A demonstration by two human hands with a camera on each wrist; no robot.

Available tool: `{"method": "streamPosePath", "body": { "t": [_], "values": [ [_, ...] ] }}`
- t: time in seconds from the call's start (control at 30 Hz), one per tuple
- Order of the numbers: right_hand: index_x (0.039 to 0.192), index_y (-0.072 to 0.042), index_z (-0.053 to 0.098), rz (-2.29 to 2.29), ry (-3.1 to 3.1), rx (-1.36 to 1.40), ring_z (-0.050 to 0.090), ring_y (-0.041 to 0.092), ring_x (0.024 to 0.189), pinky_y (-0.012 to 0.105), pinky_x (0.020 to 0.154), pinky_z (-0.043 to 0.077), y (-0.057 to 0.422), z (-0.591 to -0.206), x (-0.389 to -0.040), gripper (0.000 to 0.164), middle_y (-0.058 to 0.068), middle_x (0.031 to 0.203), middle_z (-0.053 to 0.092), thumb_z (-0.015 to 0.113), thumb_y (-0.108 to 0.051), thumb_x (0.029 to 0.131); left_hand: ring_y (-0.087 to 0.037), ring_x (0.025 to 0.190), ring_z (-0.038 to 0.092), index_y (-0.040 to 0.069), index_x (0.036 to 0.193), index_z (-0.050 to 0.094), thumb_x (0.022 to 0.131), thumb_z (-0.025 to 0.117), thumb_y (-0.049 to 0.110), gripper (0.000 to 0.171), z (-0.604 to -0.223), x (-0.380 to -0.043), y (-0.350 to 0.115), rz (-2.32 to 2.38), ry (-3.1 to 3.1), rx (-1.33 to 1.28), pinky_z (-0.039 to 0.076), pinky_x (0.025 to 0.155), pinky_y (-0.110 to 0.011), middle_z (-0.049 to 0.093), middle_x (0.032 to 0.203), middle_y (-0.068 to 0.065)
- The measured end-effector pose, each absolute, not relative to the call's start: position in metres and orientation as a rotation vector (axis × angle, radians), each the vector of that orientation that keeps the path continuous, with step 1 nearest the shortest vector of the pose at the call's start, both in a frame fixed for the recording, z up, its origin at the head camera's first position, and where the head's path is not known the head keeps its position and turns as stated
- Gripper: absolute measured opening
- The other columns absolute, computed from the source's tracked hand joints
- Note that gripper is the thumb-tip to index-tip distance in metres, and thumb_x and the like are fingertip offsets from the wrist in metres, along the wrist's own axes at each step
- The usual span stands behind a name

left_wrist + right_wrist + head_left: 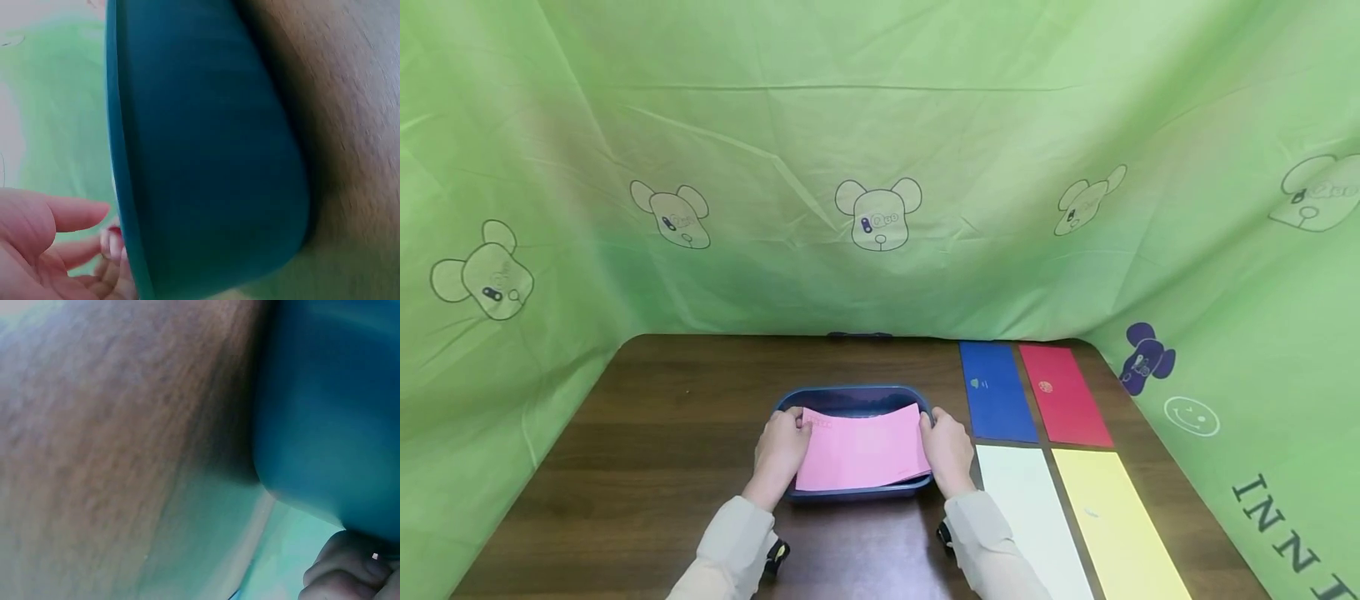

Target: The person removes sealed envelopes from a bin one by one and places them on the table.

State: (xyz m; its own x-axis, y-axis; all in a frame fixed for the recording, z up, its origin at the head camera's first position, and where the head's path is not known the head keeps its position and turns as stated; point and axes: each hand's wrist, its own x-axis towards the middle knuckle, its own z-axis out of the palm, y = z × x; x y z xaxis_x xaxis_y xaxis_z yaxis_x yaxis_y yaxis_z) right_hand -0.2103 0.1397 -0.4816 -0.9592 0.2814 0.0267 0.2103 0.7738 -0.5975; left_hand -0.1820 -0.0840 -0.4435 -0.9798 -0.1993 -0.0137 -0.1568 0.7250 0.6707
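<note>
1. Green cloth (760, 125) printed with mouse-like heads surrounds the far side and flanks of the table.
2. Table (662, 433): dark brown wood grain, rounded far corners.
3. Basin (850, 494): dark blue, rounded corners, upright at mid-table; smooth outer wall in both wrist views.
4. Four flat coloured sheets, right of basin: blue (996, 400) and red (1067, 400) at the far side, pale sheet (1033, 517) and yellow (1123, 525) nearer. Narrow gaps between them.
5. Pink sheets (861, 454): layered, in the basin's mouth, ends bowed upward, near edge close to the near rim. Contact with the rim: cannot tell.
6. Left hand (782, 450): pinches the left end of the pink sheets, thumb on top; other fingers bent beside the basin rim.
7. Right hand (949, 450): pinches the right end, thumb on top; fingers curled and bunched together in its wrist view.
8. Black wrist devices (777, 557), one below each pale cuff.
</note>
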Motion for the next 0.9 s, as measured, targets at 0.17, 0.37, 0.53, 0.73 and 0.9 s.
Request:
{"method": "streamPosePath", "body": {
  "t": [0.17, 0.37, 0.53, 0.73, 0.9],
  "values": [
    [0.100, -0.007, 0.065, 0.933, -2.871, -0.395, 0.065, 0.035, 0.080, 0.039, 0.055, 0.043, 0.139, -0.483, -0.211, 0.031, 0.019, 0.097, 0.069, 0.047, -0.032, 0.095, -0.025, 0.076, 0.063, -0.001, 0.124, 0.058, 0.093, 0.054, 0.014, 0.034, -0.439, -0.177, -0.089, -1.110, -2.874, 0.288, 0.048, 0.058, -0.035, 0.068, 0.103, -0.020],
    [0.101, -0.008, 0.065, 0.912, -2.884, -0.383, 0.065, 0.036, 0.081, 0.039, 0.054, 0.043, 0.140, -0.482, -0.211, 0.030, 0.019, 0.098, 0.069, 0.048, -0.032, 0.095, -0.022, 0.067, 0.058, -0.003, 0.117, 0.062, 0.093, 0.052, 0.008, 0.029, -0.429, -0.175, -0.099, -1.123, -2.792, 0.257, 0.045, 0.056, -0.032, 0.069, 0.101, -0.022],
    [0.083, -0.009, 0.058, 0.912, -2.891, -0.398, 0.061, 0.031, 0.071, 0.033, 0.050, 0.035, 0.140, -0.482, -0.211, 0.030, 0.016, 0.082, 0.066, 0.046, -0.034, 0.095, -0.023, 0.072, 0.062, -0.002, 0.114, 0.064, 0.092, 0.054, 0.008, 0.026, -0.419, -0.175, -0.118, -1.216, -2.753, 0.252, 0.050, 0.063, -0.034, 0.069, 0.097, -0.020],
    [0.105, -0.007, 0.064, 0.917, -2.893, -0.382, 0.065, 0.038, 0.086, 0.041, 0.057, 0.044, 0.140, -0.481, -0.210, 0.033, 0.021, 0.102, 0.068, 0.046, -0.032, 0.095, -0.017, 0.064, 0.064, -0.006, 0.118, 0.058, 0.093, 0.052, 0.006, 0.029, -0.406, -0.174, -0.148, -1.516, -2.650, 0.284, 0.056, 0.063, -0.032, 0.065, 0.104, -0.029],
    [0.101, -0.006, 0.064, 0.930, -2.886, -0.378, 0.064, 0.034, 0.078, 0.036, 0.053, 0.039, 0.141, -0.481, -0.212, 0.031, 0.020, 0.096, 0.068, 0.046, -0.031, 0.095, -0.005, 0.062, 0.060, -0.010, 0.123, 0.051, 0.095, 0.048, 0.005, 0.031, -0.401, -0.172, -0.170, -1.758, -2.453, 0.340, 0.054, 0.060, -0.022, 0.062, 0.107, -0.030]
  ]
}}
